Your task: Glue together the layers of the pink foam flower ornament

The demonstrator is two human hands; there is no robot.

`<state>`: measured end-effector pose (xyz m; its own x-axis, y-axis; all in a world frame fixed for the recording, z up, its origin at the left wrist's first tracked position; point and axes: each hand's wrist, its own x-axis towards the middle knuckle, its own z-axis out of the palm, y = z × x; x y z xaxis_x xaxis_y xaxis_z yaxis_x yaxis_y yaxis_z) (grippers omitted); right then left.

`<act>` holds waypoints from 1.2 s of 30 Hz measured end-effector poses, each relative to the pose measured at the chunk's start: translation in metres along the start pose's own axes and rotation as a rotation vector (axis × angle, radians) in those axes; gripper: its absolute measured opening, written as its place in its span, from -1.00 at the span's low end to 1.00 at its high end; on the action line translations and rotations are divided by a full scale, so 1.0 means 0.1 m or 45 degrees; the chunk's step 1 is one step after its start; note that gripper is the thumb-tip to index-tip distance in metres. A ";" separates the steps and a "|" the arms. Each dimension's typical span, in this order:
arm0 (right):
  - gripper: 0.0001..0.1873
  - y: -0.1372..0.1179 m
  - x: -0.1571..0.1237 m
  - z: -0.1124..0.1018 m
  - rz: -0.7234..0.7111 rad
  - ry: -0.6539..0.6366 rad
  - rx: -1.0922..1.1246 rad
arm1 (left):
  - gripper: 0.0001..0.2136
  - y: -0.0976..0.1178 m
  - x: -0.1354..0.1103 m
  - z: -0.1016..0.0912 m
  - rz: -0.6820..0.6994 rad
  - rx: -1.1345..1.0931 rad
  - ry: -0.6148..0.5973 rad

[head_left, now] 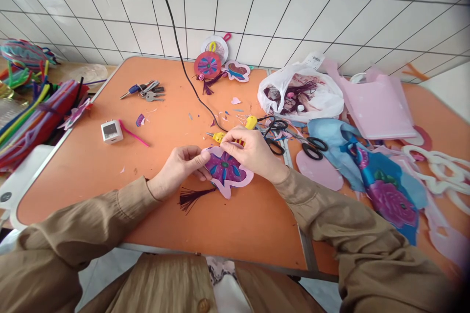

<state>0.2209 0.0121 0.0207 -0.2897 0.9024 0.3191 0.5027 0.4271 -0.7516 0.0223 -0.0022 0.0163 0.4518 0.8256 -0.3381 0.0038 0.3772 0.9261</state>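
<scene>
A pink-edged fabric ornament (226,172) with a purple and blue flower lies on the orange table (110,181) in front of me. A dark purple tassel (191,197) hangs from its lower left. My left hand (179,168) grips the ornament's left edge, fingers curled. My right hand (249,151) pinches its upper edge, fingers pressed together. Just behind my right hand lies a yellow-handled tool (220,136).
Black scissors (290,139) lie right of my hands. A white plastic bag (301,93), pink sheets (374,105) and blue flowered fabric (382,181) fill the right side. Keys (145,90), a white charger (111,131), finished ornaments (211,63) and a black cable (176,39) lie behind. Pipe cleaners (33,112) are piled at left.
</scene>
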 end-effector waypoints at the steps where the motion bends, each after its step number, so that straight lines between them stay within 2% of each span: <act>1: -0.82 0.00 0.00 0.00 -0.001 0.000 0.003 | -0.56 0.00 0.00 0.00 0.004 0.024 0.011; 10: -0.79 -0.03 -0.02 0.03 0.009 -0.033 -0.005 | -0.55 0.00 -0.02 0.02 -0.006 -0.017 0.083; 16: -0.79 -0.01 -0.01 0.02 0.032 -0.037 0.019 | -0.53 -0.02 0.02 0.02 -0.004 -0.047 0.085; 21: -0.81 0.03 0.00 0.01 0.034 0.016 0.041 | -0.49 -0.01 0.05 0.01 -0.055 -0.119 0.021; 26: -0.79 0.01 -0.01 0.03 0.046 -0.007 0.027 | -0.52 -0.01 0.04 0.00 -0.043 -0.112 0.090; 29: -0.78 0.00 -0.01 0.03 0.048 -0.015 0.033 | -0.52 0.00 0.05 -0.01 -0.074 -0.136 0.069; 33: -0.81 0.01 0.00 0.02 0.043 0.017 0.042 | -0.38 0.03 0.07 -0.05 -0.160 -0.173 -0.052; 36: -0.82 0.02 0.00 0.01 0.050 0.029 0.048 | -0.30 0.05 0.09 -0.12 -0.129 -0.096 -0.006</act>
<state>0.2209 0.0134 0.0184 -0.2514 0.9196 0.3018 0.4822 0.3894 -0.7848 0.0161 0.0125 0.0159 0.4567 0.7796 -0.4286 -0.0171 0.4893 0.8719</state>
